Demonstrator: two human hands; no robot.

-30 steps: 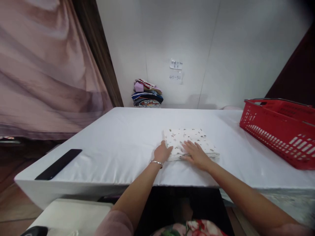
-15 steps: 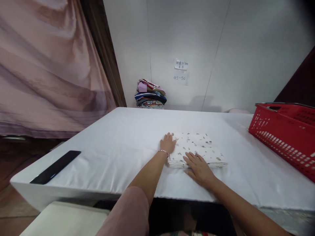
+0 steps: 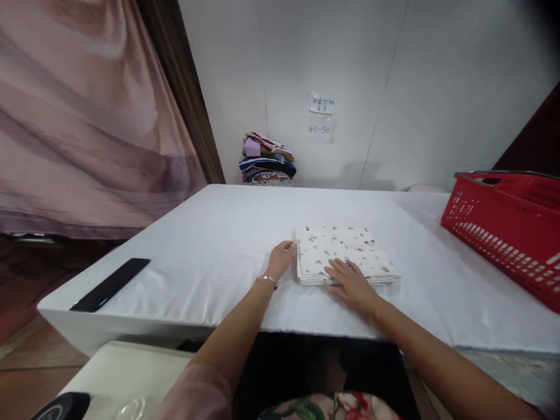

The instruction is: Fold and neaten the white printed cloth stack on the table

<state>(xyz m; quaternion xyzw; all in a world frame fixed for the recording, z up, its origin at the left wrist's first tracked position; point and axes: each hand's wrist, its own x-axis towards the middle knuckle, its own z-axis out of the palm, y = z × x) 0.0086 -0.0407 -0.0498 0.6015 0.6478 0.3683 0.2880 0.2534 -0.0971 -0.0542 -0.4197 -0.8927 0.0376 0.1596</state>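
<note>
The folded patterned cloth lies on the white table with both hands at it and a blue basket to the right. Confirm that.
Not quite: the basket is red, as the head view shows. The folded patterned cloth does lie on the white table, left hand at its edge, right hand on it.

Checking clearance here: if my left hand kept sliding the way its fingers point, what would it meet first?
The left hand points right, at the near-left edge of the folded patterned cloth; it would meet that first, and seems to touch it already.
</note>
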